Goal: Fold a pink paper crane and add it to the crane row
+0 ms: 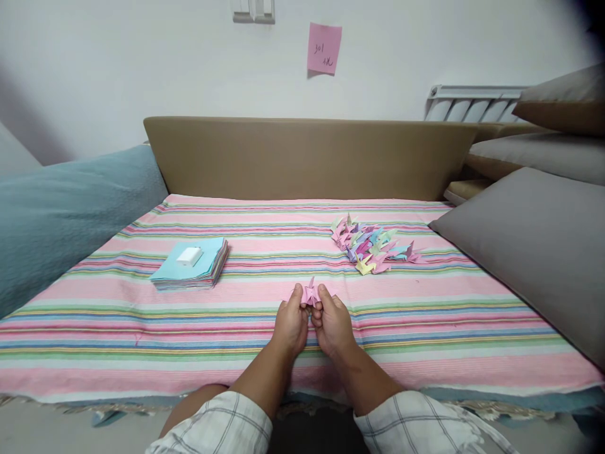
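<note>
At the far left, a blue cushioned armrest [70, 211] is seen beside the striped cloth [118, 315] with which the seat is covered. On the cloth, a stack of paper [189, 268], topped by a light blue sheet, is placed, and a small white block [190, 256] is set on top of it. Near the middle, a pink folded paper piece [311, 294] is held just above the cloth, its point turned upward; its left side is pinched by the left hand [291, 321], and its right side by the right hand [333, 323], thumbs on top and fingers curled beneath. Above it on the wall, a pink note [324, 49] is stuck, marked in dark handwriting. Beyond the hands and to the right, a pile of folded paper cranes [373, 246] in pink, purple, blue, green and yellow is gathered. At the far right, grey cushions [524, 233] are stacked and leaned.
</note>
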The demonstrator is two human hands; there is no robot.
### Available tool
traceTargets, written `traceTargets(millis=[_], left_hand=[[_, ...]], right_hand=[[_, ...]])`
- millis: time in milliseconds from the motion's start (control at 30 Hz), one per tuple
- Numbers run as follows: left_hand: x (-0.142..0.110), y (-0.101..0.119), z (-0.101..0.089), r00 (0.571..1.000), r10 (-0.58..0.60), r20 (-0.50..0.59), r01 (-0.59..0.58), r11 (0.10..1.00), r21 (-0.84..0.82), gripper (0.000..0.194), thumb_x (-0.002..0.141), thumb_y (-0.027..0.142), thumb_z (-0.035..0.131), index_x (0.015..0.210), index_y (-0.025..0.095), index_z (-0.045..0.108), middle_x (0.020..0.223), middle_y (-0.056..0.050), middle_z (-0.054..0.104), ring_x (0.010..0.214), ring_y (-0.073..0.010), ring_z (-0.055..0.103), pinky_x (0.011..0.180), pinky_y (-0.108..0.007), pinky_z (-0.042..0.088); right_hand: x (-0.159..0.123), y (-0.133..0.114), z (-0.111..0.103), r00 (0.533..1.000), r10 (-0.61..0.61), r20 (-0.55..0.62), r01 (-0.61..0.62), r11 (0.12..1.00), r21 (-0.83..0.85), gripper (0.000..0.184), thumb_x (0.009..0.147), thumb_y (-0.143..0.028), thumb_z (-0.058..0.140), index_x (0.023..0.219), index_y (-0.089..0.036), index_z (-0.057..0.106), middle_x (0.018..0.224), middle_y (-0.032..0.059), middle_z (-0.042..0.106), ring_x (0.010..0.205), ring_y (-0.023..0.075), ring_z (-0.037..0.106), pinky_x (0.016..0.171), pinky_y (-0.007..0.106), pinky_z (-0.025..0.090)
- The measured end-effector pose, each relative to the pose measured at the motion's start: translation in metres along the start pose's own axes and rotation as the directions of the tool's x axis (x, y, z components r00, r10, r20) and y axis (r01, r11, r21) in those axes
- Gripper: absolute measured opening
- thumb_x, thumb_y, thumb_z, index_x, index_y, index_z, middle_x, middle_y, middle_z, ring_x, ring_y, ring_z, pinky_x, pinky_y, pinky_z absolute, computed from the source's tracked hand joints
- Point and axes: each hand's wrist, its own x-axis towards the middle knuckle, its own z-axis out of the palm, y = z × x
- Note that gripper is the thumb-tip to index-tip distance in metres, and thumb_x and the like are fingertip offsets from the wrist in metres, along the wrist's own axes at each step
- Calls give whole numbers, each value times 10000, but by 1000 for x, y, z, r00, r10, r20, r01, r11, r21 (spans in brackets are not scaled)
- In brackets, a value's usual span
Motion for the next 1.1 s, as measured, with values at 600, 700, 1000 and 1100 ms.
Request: traceTargets(millis=[600, 700, 1000, 1100], left_hand=[[-2, 2, 2, 1000, 15, 16, -15, 1000, -4, 470, 706, 553, 626, 596, 97, 591, 481, -34, 542, 532, -154, 571, 502, -255, 438], [-2, 3, 3, 999, 20, 29, -20, 1000, -5, 460, 714, 547, 619, 612, 99, 603, 487, -36, 548, 546, -160, 577, 515, -258, 439], [1, 1, 1, 998, 56, 25, -56, 998, 4, 437, 725, 531, 613, 667, 98, 638, 542, -59, 603, 613, -179, 606, 558, -268, 449], [0, 1, 1, 997, 75, 20, -75, 997, -4, 424, 713, 514, 635, 691, 91, 645, 569, -68, 623, 631, -187, 615, 573, -273, 455]], right_hand=[[0, -3, -1, 1000, 19, 15, -20, 999, 45, 430, 627, -520, 704, 645, -184, 436, 468, -78, 464, 366, 37, 366, 329, 148, 234], [1, -3, -2, 1000, -1, 24, -1, 997, 73, 405, 641, -504, 697, 656, -190, 442, 475, -79, 462, 368, 41, 361, 329, 154, 242], [4, -4, -3, 1000, 14, 27, -17, 996, 85, 379, 704, -516, 622, 631, -185, 454, 472, -68, 445, 364, 49, 358, 328, 175, 247], [5, -3, -4, 1000, -13, 28, 10, 995, 103, 358, 697, -483, 644, 640, -185, 454, 476, -73, 443, 371, 48, 364, 335, 171, 246]])
